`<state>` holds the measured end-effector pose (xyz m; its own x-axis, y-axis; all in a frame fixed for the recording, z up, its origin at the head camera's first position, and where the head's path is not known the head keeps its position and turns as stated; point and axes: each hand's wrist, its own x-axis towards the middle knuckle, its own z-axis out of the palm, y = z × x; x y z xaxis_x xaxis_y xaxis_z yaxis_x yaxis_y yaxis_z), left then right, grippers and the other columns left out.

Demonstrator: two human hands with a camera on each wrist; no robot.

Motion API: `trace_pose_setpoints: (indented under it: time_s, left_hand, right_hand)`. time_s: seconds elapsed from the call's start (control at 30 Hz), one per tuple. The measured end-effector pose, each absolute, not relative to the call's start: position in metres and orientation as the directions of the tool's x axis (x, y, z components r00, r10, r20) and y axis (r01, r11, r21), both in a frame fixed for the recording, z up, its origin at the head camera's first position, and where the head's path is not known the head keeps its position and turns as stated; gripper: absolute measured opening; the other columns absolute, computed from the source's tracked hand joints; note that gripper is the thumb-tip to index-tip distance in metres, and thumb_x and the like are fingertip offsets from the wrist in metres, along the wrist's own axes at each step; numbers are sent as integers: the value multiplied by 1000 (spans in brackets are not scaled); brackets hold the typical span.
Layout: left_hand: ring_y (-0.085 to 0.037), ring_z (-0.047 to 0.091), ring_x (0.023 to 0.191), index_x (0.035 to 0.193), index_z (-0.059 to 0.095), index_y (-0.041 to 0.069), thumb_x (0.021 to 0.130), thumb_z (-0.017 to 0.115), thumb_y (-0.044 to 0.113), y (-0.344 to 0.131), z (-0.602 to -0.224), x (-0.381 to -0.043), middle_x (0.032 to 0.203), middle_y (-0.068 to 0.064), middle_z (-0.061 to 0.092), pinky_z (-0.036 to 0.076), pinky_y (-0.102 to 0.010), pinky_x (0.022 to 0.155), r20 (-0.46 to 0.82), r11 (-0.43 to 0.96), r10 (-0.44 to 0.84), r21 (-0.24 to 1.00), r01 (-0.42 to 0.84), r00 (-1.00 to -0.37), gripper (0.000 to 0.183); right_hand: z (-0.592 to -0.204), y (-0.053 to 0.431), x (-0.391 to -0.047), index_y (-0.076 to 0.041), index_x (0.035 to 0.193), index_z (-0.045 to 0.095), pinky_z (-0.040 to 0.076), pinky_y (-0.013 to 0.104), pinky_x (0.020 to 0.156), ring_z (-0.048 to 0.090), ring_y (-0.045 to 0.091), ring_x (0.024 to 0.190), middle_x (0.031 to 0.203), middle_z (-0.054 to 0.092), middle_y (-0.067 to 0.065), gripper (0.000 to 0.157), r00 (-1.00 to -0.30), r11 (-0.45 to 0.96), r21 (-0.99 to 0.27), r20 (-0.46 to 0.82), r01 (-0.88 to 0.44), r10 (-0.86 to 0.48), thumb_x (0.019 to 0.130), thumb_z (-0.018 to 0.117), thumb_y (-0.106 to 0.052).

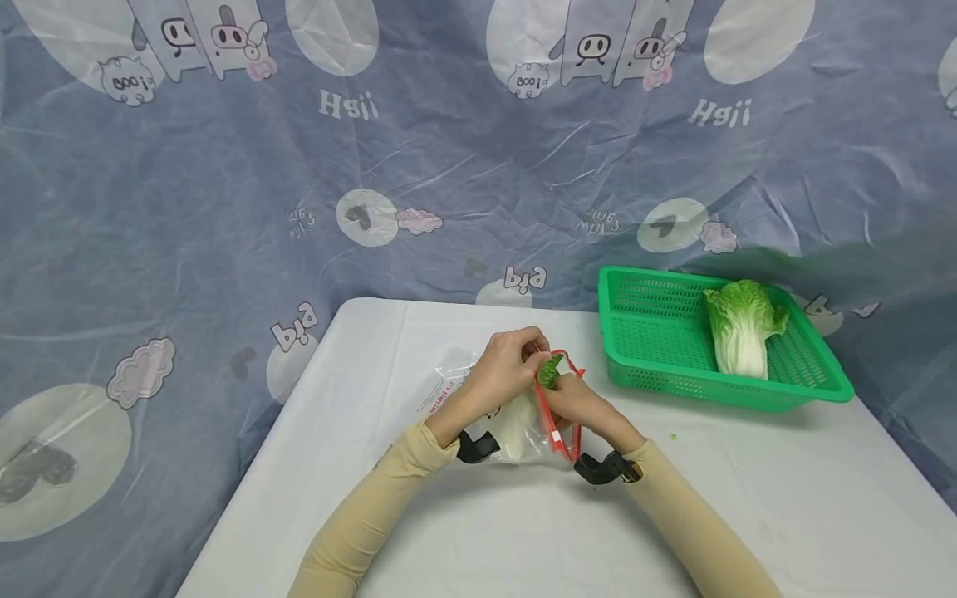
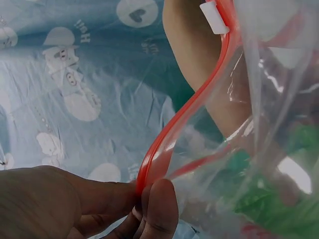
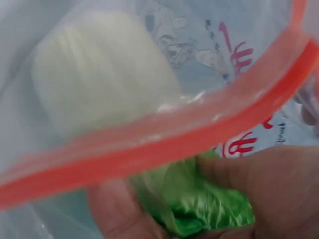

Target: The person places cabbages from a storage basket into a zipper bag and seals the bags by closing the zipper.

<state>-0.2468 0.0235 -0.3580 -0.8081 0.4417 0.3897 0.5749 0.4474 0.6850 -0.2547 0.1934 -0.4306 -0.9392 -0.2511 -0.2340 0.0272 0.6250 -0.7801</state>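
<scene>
A clear zip bag [image 1: 443,397] with a red zip edge [image 2: 179,119] and a white slider [image 2: 214,18] lies on the table, its mouth spread toward the right. Thumb and fingers of my left hand [image 1: 507,365] pinch the zip edge at the mouth's far end. Inside the bag is a napa cabbage [image 3: 99,74], its white base deep in and its green leafy end at the opening. My right hand [image 1: 577,402] reaches through the mouth and grips that leafy end [image 3: 214,204]. In the head view both hands partly hide the cabbage.
At the back right of the white table [image 1: 478,531] stands a green plastic basket [image 1: 673,379] with a second napa cabbage [image 1: 742,332] in it. A small green scrap [image 1: 673,436] lies before the basket. A patterned curtain [image 1: 463,149] hangs behind the table.
</scene>
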Motion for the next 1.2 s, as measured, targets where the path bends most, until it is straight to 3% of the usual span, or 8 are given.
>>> trace_pose_setpoints:
  time_s: [0.23,0.43,0.5,0.6,0.73,0.83,1.03,1.2]
  left_hand:
    - [-8,55,55,91,66,5,94,63,14,14,-355,-252,70,0,61,45,-21,51,362,439,397,732,521,-844,10]
    - [-8,56,53,91,66,7,94,63,14,12,-353,-253,73,-2,64,47,-22,49,345,444,407,735,513,-846,8]
    - [-8,56,54,91,66,9,94,63,14,12,-353,-253,73,-3,64,47,-22,50,342,452,407,730,512,-847,7]
    - [-8,55,52,91,67,7,94,64,15,11,-351,-252,71,-3,64,45,-22,49,339,454,408,731,510,-848,9]
    - [-9,54,50,93,68,5,94,63,15,9,-350,-251,70,-4,64,45,-23,46,328,440,418,742,505,-847,12]
    - [-9,55,51,93,69,5,94,63,15,5,-347,-250,71,-3,63,47,-23,47,326,438,404,751,494,-855,12]
    - [-11,59,58,92,69,8,93,64,17,-6,-339,-253,75,-5,66,50,-24,52,359,441,351,752,490,-865,11]
    - [-10,60,62,89,69,12,92,66,19,-11,-337,-255,76,-7,68,49,-24,57,369,458,323,745,485,-871,8]
  right_hand:
    - [-405,202,-248,7,91,67,59,37,60,70,19,62,73,71,13,40,-944,606,-795,-229,39,-239,97,57,-31]
    - [-383,226,-244,0,80,55,54,32,51,64,19,48,56,60,7,37,-994,703,-711,-57,-27,-96,89,68,-33]
    - [-384,231,-247,-2,89,50,50,31,49,62,20,46,58,58,7,39,-999,737,-676,-12,-23,-42,87,70,-35]
    - [-389,237,-255,-4,108,47,51,33,50,65,23,52,76,63,11,43,-999,729,-683,20,-46,-44,87,71,-33]
    - [-398,242,-263,-4,112,56,57,33,54,69,27,62,94,65,19,31,-992,638,-761,75,-120,-97,90,68,-22]
    - [-396,244,-262,-1,100,62,58,33,58,70,24,64,88,66,17,21,-989,547,-824,106,-144,-101,90,68,-18]
    - [-371,247,-248,4,98,62,59,36,66,67,16,62,74,67,2,30,-996,335,-939,51,-74,-77,88,71,-22]
    - [-355,245,-237,1,94,61,59,35,69,68,14,63,72,68,-2,30,-999,158,-987,23,-29,-38,87,73,-26]
